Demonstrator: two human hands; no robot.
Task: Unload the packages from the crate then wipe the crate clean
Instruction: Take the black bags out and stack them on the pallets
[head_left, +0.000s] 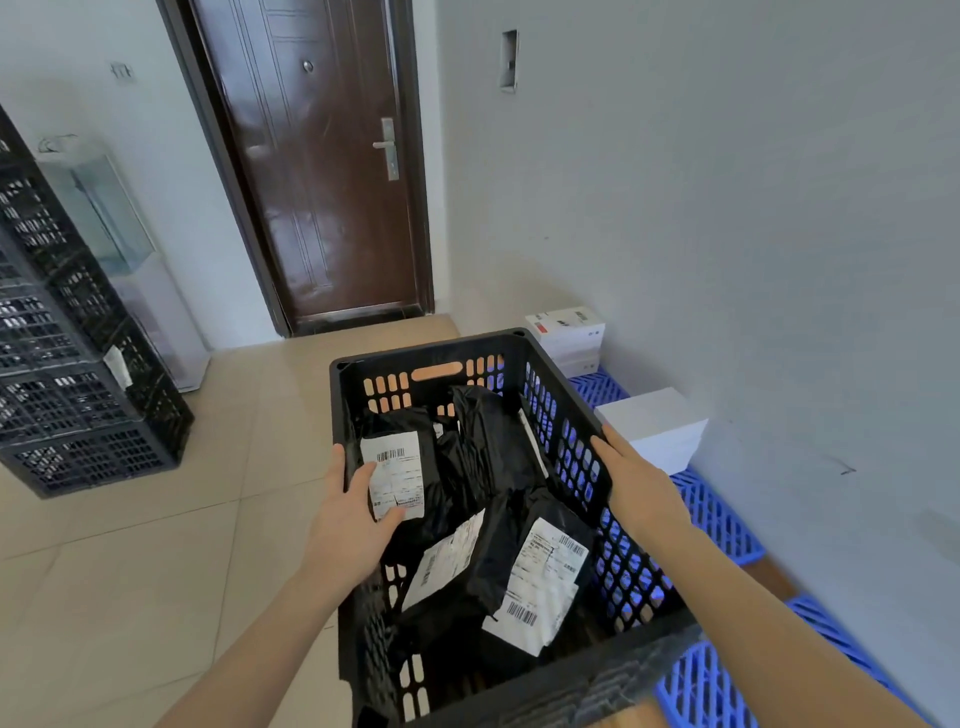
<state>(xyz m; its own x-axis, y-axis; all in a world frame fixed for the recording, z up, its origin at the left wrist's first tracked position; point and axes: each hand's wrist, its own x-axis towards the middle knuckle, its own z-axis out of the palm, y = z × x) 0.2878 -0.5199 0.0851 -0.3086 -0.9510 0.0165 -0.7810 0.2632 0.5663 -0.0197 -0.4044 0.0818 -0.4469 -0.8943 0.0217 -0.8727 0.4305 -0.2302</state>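
1. First, at the near right corner of the crate (347, 410), a black soft-plastic package (545, 592) lies tilted with its white barcode label up. A second labelled mailer (447, 566) lies just beside it on the left and partly on top of it.
2. Both hands hold the crate by its side walls, about midway along. The left hand (353, 519) is hooked over the left rim, thumb outside and fingers inside, with the fingertips touching the label of a third bag (397, 473) that leans on that wall. The right hand (636, 483) clasps the right rim from outside; its fingers are mostly hidden.
3. Whether the crate is being carried or rests on something, I cannot tell.
4. At the far wall a fourth, unlabelled bag (488, 431) stands crumpled.
5. These bags look light, limp and slick. Pinching a loose edge risks a slip, so the better hold is probably across the padded middle, one bag at a time.
6. The crate looks stiff and latticed, so a rim grip suits it. A cloth would likely catch in the slots.
7. Beyond the right wall lie blue pallets (717, 519) carrying white boxes (654, 426). Farther off are stacked black crates (78, 364) and a door (322, 171).
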